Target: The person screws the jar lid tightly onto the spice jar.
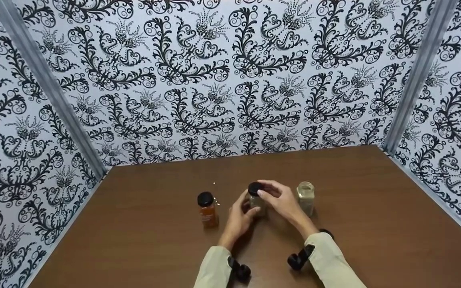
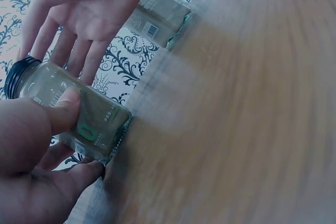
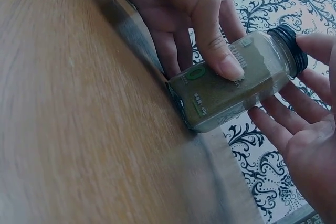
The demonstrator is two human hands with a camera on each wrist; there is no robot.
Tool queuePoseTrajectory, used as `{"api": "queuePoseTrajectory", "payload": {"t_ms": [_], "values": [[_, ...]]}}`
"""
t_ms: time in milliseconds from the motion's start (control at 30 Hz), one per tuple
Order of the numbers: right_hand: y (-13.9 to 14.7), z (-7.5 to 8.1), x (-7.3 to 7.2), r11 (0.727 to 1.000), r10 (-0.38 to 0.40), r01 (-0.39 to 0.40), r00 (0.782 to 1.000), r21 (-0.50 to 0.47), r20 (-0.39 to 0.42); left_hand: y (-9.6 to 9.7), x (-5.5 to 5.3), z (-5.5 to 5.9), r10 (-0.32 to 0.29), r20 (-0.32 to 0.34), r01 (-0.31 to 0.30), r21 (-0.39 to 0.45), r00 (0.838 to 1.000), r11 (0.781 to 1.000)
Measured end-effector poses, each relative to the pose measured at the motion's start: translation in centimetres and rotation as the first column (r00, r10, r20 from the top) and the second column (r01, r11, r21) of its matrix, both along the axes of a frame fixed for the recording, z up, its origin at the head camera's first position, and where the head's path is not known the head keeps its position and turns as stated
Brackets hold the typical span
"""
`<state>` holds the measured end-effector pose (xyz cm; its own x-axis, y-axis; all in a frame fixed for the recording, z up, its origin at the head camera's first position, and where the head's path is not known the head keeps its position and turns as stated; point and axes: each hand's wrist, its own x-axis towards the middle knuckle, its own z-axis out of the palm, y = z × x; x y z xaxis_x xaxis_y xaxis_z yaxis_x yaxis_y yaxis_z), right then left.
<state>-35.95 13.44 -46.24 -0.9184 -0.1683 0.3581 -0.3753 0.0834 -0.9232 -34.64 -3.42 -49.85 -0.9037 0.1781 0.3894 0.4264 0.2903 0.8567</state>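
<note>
While the left hand point(image 1: 237, 221) wraps curled fingers round a jar point(image 3: 249, 90), thumb against its front, the right hand point(image 1: 285, 203) pinches the black cap point(image 3: 290, 48) between thumb and fingertip, its other fingers loosely extended beside the glass. Between the two palms, the jar stands upright on the table point(image 1: 146, 244). To the left stands an orange jar point(image 1: 208, 216) with a black lid point(image 1: 205, 199), and near the right hand a pale jar point(image 1: 306, 196).
</note>
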Motion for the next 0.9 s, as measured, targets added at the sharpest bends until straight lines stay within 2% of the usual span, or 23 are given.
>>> {"api": "queuePoseTrajectory", "payload": {"t_ms": [233,667,900], "values": [[-0.16,-0.12,-0.08,0.998,0.021,-0.020,1.000,-0.054,0.014,0.02,0.01,0.03,-0.017,-0.003,0.017,0.017,1.000,1.000],[-0.13,-0.27,-0.09,1.000,-0.005,0.005,1.000,-0.016,-0.015,0.05,-0.06,0.06,0.001,0.018,-0.002,0.014,1.000,1.000],[-0.14,-0.13,0.02,1.000,0.003,-0.003,1.000,-0.026,-0.015,-0.02,0.04,0.08,0.004,-0.005,-0.004,0.012,1.000,1.000]]}}
